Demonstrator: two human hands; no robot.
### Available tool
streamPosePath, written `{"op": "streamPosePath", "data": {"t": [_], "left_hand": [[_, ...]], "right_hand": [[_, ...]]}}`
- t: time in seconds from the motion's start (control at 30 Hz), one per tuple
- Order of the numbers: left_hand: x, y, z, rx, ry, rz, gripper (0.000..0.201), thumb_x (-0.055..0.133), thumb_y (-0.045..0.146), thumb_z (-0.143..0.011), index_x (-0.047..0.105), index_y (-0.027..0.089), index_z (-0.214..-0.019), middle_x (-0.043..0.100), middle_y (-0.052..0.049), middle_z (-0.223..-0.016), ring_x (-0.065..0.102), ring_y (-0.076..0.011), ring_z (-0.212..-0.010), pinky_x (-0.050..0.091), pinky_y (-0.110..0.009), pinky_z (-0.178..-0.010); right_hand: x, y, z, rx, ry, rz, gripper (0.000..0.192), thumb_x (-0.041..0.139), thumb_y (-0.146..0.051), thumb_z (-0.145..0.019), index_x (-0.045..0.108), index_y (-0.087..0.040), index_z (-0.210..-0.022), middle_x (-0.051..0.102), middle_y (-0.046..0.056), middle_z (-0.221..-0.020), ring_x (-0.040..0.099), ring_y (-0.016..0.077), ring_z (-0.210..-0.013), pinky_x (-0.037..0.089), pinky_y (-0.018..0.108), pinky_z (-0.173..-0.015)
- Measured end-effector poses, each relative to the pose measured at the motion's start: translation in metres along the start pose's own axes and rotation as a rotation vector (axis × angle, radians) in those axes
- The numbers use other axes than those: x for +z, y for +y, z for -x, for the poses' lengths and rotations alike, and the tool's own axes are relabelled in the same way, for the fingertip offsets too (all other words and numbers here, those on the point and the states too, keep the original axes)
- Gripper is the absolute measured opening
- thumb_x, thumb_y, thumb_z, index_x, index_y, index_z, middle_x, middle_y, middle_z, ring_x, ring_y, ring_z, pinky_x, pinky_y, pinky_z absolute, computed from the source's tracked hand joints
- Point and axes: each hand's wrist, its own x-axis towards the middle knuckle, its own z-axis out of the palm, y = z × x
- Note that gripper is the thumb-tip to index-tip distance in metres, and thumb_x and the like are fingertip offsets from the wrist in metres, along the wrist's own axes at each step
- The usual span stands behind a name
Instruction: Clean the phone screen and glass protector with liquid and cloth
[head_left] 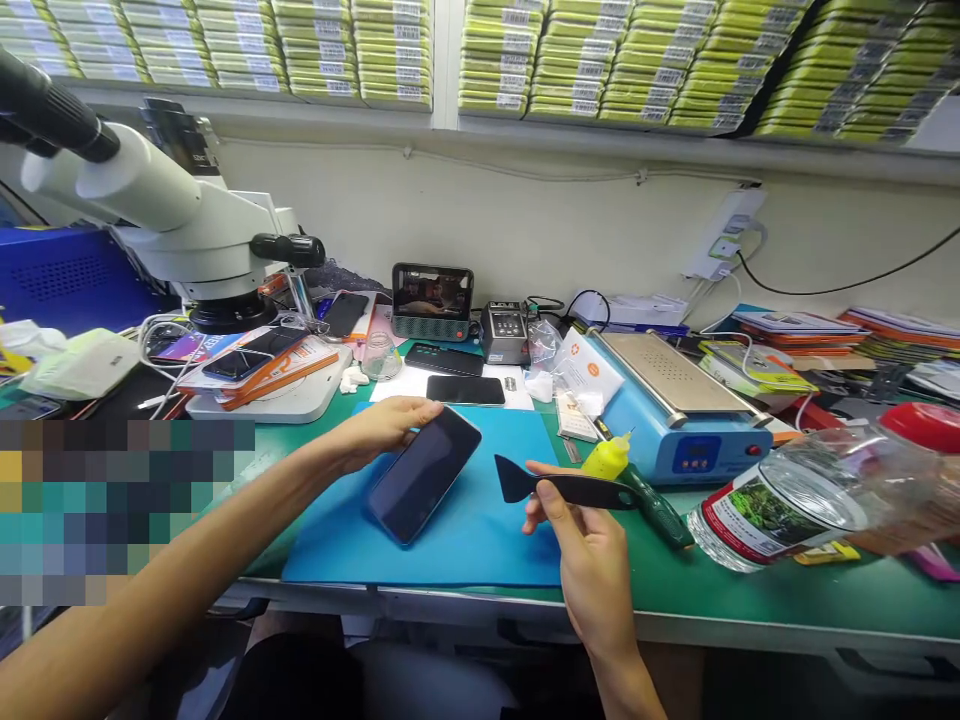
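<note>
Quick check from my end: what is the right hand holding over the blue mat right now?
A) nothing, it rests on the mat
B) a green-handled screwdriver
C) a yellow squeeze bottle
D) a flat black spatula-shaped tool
D: the right hand pinches a flat black spatula-shaped tool whose flared end points toward the dark phone, which the left hand props on edge on the blue mat.

The left hand (382, 425) grips the top edge of a dark phone (421, 474), which stands tilted on a blue mat (480, 540) on the desk (750, 600). The right hand (577, 535) pinches a black flat-bladed scraper (559, 488), its blade just beside the phone. Past the right hand stand a yellow dropper bottle (607, 456) and a blue heating plate (675, 410); a white microscope (187, 230) stands beyond the left hand.
</note>
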Motion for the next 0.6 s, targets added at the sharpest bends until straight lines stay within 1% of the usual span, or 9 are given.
{"op": "streamPosePath", "data": {"t": [0.07, 0.1, 0.17, 0.27, 0.33, 0.4, 0.5, 0.53, 0.6], "left_hand": [[0.003, 0.006, -0.005, 0.009, -0.066, -0.141, 0.064, 0.074, 0.080, -0.082, 0.077, 0.016, -0.094, 0.066, 0.001, -0.070, 0.051, -0.0116, -0.057, 0.036, -0.023, -0.055], [0.007, 0.008, -0.008, 0.025, -0.090, -0.210, 0.063, 0.072, 0.079, -0.084, 0.077, 0.017, -0.091, 0.064, 0.001, -0.068, 0.049, -0.0121, -0.057, 0.035, -0.024, -0.055], [0.019, 0.010, -0.011, 0.073, -0.128, -0.336, 0.059, 0.068, 0.076, -0.088, 0.078, 0.018, -0.087, 0.066, 0.001, -0.070, 0.054, -0.0149, -0.063, 0.038, -0.026, -0.060], [0.040, 0.010, -0.011, 0.160, -0.167, -0.489, 0.049, 0.064, 0.064, -0.096, 0.080, 0.019, -0.089, 0.074, -0.002, -0.083, 0.064, -0.0211, -0.079, 0.046, -0.030, -0.072], [0.051, 0.009, -0.004, 0.215, -0.168, -0.570, 0.044, 0.060, 0.057, -0.100, 0.082, 0.020, -0.095, 0.078, -0.006, -0.096, 0.069, -0.0254, -0.090, 0.050, -0.034, -0.082], [0.056, 0.008, 0.008, 0.262, -0.151, -0.640, 0.042, 0.054, 0.051, -0.105, 0.082, 0.020, -0.103, 0.079, -0.010, -0.109, 0.071, -0.0293, -0.103, 0.050, -0.038, -0.094], [0.052, 0.002, 0.036, 0.306, -0.129, -0.715, 0.042, 0.043, 0.041, -0.111, 0.078, 0.022, -0.126, 0.077, -0.011, -0.129, 0.068, -0.0321, -0.124, 0.048, -0.043, -0.109], [0.048, -0.002, 0.047, 0.309, -0.130, -0.728, 0.043, 0.042, 0.040, -0.112, 0.074, 0.024, -0.135, 0.075, -0.010, -0.136, 0.066, -0.0316, -0.129, 0.047, -0.043, -0.111], [0.036, -0.013, 0.068, 0.301, -0.124, -0.750, 0.044, 0.043, 0.041, -0.112, 0.065, 0.027, -0.147, 0.068, -0.007, -0.151, 0.060, -0.0301, -0.141, 0.045, -0.043, -0.118]], "right_hand": [[0.000, 0.000, 0.000, -0.021, 0.015, 0.014, 0.033, 0.077, -0.049, -0.095, 0.083, -0.020, -0.109, 0.076, 0.002, -0.078, 0.071, 0.0164, -0.061, 0.063, 0.031, -0.064], [-0.001, 0.000, 0.000, -0.032, 0.027, 0.022, 0.032, 0.076, -0.049, -0.096, 0.082, -0.020, -0.110, 0.076, 0.003, -0.079, 0.073, 0.0172, -0.062, 0.064, 0.032, -0.065], [-0.001, 0.001, 0.000, -0.057, 0.049, 0.042, 0.031, 0.075, -0.047, -0.098, 0.081, -0.020, -0.112, 0.078, 0.003, -0.080, 0.076, 0.0190, -0.065, 0.066, 0.034, -0.069], [0.000, 0.003, 0.000, -0.103, 0.058, 0.081, 0.029, 0.073, -0.046, -0.100, 0.080, -0.021, -0.113, 0.080, 0.004, -0.086, 0.079, 0.0210, -0.070, 0.068, 0.036, -0.073], [0.001, 0.004, 0.000, -0.142, 0.051, 0.113, 0.027, 0.071, -0.044, -0.101, 0.079, -0.021, -0.113, 0.082, 0.006, -0.094, 0.080, 0.0228, -0.077, 0.069, 0.037, -0.074], [0.003, 0.004, 0.002, -0.191, 0.037, 0.154, 0.024, 0.069, -0.040, -0.103, 0.079, -0.022, -0.115, 0.083, 0.007, -0.103, 0.082, 0.0242, -0.084, 0.070, 0.038, -0.077], [-0.001, 0.004, 0.006, -0.285, -0.003, 0.216, 0.016, 0.072, -0.030, -0.101, 0.082, -0.026, -0.112, 0.083, 0.006, -0.110, 0.082, 0.0247, -0.098, 0.068, 0.039, -0.090], [-0.004, 0.003, 0.008, -0.352, -0.061, 0.261, 0.017, 0.072, -0.025, -0.100, 0.083, -0.027, -0.113, 0.084, 0.005, -0.113, 0.081, 0.0246, -0.103, 0.066, 0.039, -0.095], [-0.013, 0.002, 0.013, -0.577, -0.249, 0.395, 0.028, 0.065, -0.017, -0.103, 0.081, -0.027, -0.124, 0.083, 0.006, -0.122, 0.079, 0.0239, -0.114, 0.063, 0.038, -0.102]]}}
